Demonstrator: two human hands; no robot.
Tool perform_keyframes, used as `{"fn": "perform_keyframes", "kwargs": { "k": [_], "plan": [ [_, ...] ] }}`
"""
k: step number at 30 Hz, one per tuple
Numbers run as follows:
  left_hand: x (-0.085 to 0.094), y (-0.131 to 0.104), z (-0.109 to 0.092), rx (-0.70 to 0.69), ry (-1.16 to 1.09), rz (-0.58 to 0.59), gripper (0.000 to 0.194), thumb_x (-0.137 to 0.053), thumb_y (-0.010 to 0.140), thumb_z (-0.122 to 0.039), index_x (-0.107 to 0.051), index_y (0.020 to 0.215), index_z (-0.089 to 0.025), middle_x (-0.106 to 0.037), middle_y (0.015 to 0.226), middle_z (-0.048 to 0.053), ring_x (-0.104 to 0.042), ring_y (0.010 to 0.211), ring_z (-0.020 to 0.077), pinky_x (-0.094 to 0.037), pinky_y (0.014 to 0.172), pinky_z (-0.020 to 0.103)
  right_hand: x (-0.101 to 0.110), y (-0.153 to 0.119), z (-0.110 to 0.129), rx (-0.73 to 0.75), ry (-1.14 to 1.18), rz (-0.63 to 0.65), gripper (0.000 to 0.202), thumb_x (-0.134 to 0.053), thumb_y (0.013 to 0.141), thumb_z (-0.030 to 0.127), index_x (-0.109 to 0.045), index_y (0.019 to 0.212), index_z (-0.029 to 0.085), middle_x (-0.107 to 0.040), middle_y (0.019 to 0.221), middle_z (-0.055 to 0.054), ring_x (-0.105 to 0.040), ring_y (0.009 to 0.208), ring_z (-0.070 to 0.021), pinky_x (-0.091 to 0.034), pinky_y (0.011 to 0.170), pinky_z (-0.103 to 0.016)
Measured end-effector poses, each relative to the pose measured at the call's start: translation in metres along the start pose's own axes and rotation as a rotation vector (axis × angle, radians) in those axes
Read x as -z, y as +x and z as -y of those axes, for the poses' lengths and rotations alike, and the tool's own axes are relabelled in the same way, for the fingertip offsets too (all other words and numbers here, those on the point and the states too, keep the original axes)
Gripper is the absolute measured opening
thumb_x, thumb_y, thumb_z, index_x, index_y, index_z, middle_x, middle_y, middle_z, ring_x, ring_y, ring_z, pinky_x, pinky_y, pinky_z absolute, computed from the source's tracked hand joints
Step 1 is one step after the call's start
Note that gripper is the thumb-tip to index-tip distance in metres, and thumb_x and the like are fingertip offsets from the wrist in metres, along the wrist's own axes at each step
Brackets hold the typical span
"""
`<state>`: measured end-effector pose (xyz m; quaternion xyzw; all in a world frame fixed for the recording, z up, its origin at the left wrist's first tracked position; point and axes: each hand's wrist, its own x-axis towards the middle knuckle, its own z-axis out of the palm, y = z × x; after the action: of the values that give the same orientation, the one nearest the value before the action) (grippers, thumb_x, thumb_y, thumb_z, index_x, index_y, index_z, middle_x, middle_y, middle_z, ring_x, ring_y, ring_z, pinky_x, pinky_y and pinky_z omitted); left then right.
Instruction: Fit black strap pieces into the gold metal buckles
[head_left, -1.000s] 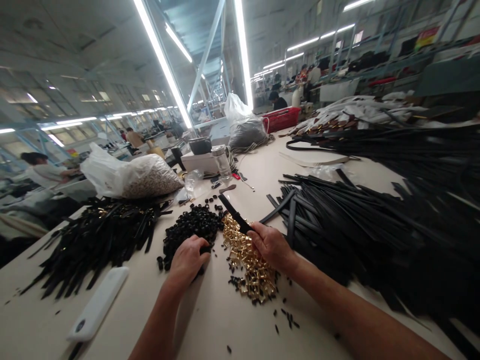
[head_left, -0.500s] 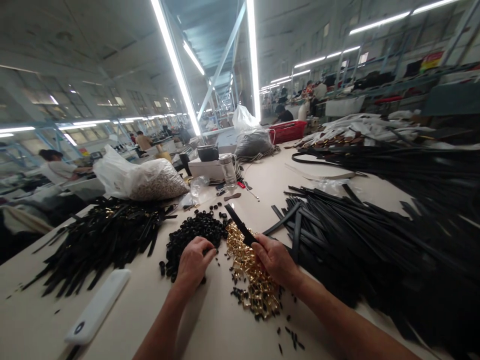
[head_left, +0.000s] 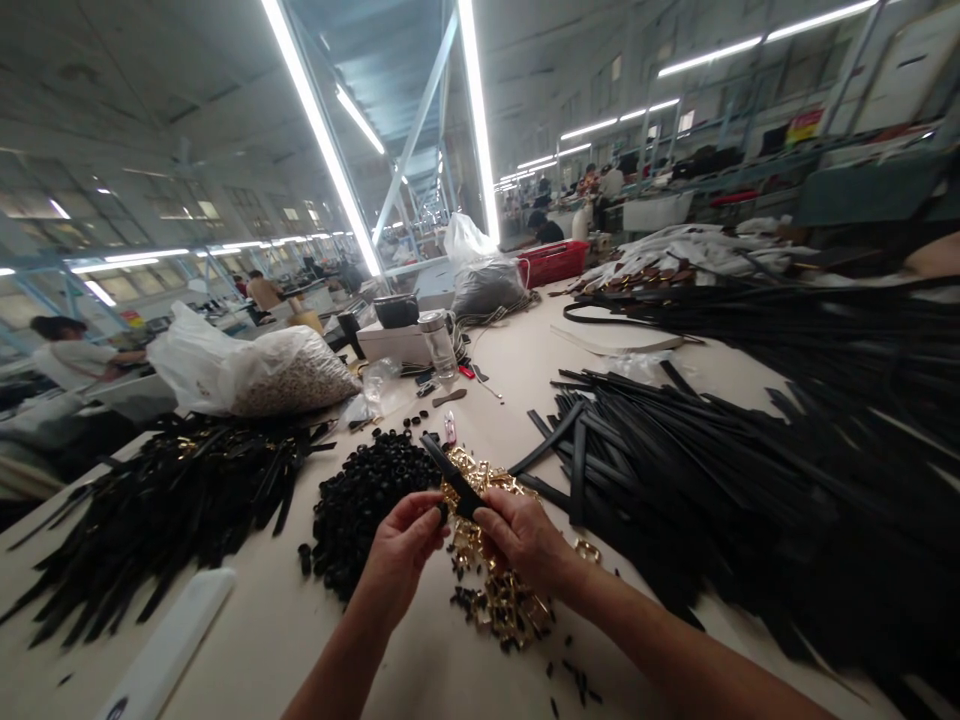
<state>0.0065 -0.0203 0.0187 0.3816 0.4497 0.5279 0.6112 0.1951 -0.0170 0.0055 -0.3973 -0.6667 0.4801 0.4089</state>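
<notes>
My right hand [head_left: 525, 540] is closed on a black strap [head_left: 454, 476], whose free end points up and to the left. Close beside the strap, my left hand [head_left: 409, 548] pinches a small black strap loop [head_left: 442, 513], mostly covered by the fingertips. I cannot tell whether loop and strap touch. A heap of similar black loops [head_left: 352, 500] lies left of my left hand. Gold metal buckles [head_left: 517, 605] are piled under and between both hands, with little black bits among them.
Loose black straps [head_left: 675, 450] cover the right side, and more finished-looking straps [head_left: 187, 500] lie at left. A white power bank [head_left: 176, 640] sits front left. Behind stand a filled plastic bag [head_left: 277, 370], a glass jar [head_left: 439, 350] and a red basket [head_left: 553, 262].
My left hand has left the loop heap and moved right, up to the strap, with a small black loop in its fingertips. The whole view has shifted slightly.
</notes>
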Motion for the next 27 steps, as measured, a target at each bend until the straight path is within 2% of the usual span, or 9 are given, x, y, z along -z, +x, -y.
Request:
{"fn": "perform_keyframes", "kwargs": {
  "k": [4,7,12,16,19,23,27],
  "plan": [
    [-0.003,-0.001,0.001,-0.085,0.066,0.037,0.033,-0.086,0.06,-0.027,-0.069,0.087,-0.018,-0.066,0.077,-0.001,-0.056,0.063,0.0082,-0.048,0.061,0.018,-0.001,-0.001,-0.001,-0.002,0.027,-0.001,0.024,-0.044,0.094,0.038,-0.053,0.083,0.019,-0.055,0.058,0.004,-0.052,0.043,-0.0102,-0.04,0.041,-0.019],
    [-0.007,-0.002,0.001,-0.143,0.11,0.049,0.03,-0.085,0.061,-0.027,-0.068,0.085,-0.018,-0.065,0.074,-0.002,-0.055,0.062,0.0084,-0.048,0.06,0.018,-0.001,0.0,-0.001,0.006,0.051,-0.009,0.023,-0.044,0.094,0.037,-0.053,0.083,0.019,-0.053,0.057,0.005,-0.051,0.042,-0.0103,-0.04,0.04,-0.019],
    [-0.007,-0.002,0.003,-0.119,0.099,0.013,0.035,-0.083,0.066,-0.034,-0.069,0.094,-0.017,-0.071,0.086,0.005,-0.065,0.074,0.0149,-0.052,0.066,0.023,0.001,0.0,-0.001,0.025,0.046,-0.029,0.024,-0.043,0.095,0.036,-0.053,0.081,0.019,-0.051,0.055,0.005,-0.047,0.041,-0.009,-0.038,0.041,-0.018],
    [-0.004,-0.001,0.005,-0.083,0.057,0.014,0.036,-0.083,0.066,-0.037,-0.072,0.093,-0.016,-0.072,0.088,0.008,-0.066,0.076,0.0179,-0.053,0.068,0.027,0.002,0.0,0.0,0.054,-0.032,-0.057,0.023,-0.045,0.094,0.035,-0.055,0.081,0.018,-0.052,0.056,0.004,-0.048,0.045,-0.0092,-0.038,0.044,-0.018],
    [-0.004,0.0,0.008,-0.105,0.098,-0.005,0.035,-0.082,0.067,-0.037,-0.074,0.094,-0.016,-0.071,0.09,0.008,-0.062,0.074,0.0147,-0.05,0.066,0.022,0.001,0.0,0.002,0.038,-0.012,-0.043,0.024,-0.044,0.094,0.036,-0.055,0.082,0.018,-0.054,0.057,0.003,-0.05,0.044,-0.0099,-0.039,0.043,-0.019],
    [-0.006,0.001,0.011,-0.151,0.165,-0.012,0.034,-0.082,0.067,-0.036,-0.074,0.093,-0.015,-0.069,0.082,0.005,-0.053,0.064,0.0095,-0.046,0.06,0.018,-0.001,0.0,0.0,0.017,0.014,-0.001,0.025,-0.044,0.094,0.037,-0.057,0.089,0.017,-0.057,0.059,0.002,-0.052,0.043,-0.0105,-0.039,0.042,-0.019],
    [-0.004,-0.001,0.01,-0.144,0.177,-0.047,0.037,-0.086,0.06,-0.04,-0.073,0.084,-0.015,-0.067,0.072,0.002,-0.051,0.058,0.0096,-0.045,0.054,0.019,-0.002,-0.004,0.002,-0.014,-0.08,0.008,0.02,-0.045,0.094,0.031,-0.059,0.089,0.018,-0.06,0.063,0.002,-0.054,0.046,-0.01,-0.041,0.045,-0.018]
  ]
}}
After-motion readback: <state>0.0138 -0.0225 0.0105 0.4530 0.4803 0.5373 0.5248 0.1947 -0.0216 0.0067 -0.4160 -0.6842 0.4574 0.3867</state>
